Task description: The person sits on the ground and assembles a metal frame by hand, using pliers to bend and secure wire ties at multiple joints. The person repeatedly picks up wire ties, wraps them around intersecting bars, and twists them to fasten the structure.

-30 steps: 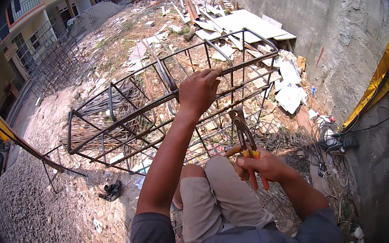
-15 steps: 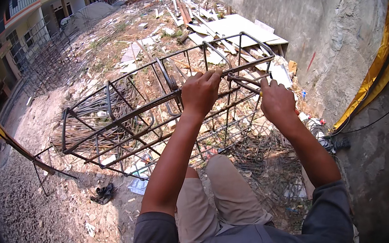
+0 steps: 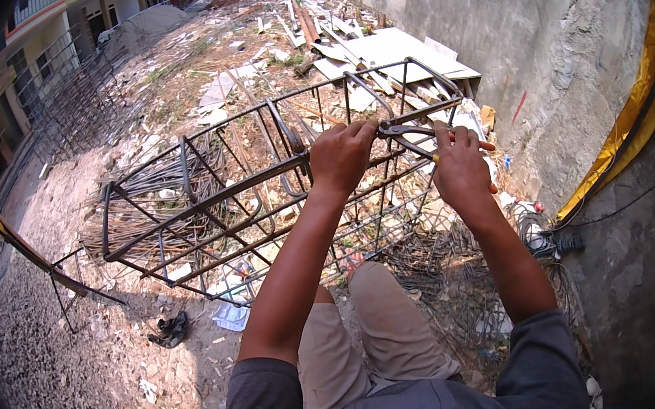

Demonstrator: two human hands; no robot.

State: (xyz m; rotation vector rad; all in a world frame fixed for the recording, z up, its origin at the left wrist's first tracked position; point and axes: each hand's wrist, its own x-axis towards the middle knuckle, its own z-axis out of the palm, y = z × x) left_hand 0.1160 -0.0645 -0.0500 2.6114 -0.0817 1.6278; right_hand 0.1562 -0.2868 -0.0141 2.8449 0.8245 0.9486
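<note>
Head view: the rebar cage (image 3: 253, 181) sits before me, my left hand (image 3: 339, 155) clasping its upper bar, seemingly for steadiness; my right hand (image 3: 461, 168) wraps the parted handles of pliers (image 3: 392, 131), tip just beside my left.

No lettering (nor any number or sign) can be read.

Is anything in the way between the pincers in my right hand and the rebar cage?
Nothing visible. The pincers in your right hand have their head at the rebar cage, close beside your left hand.
</note>
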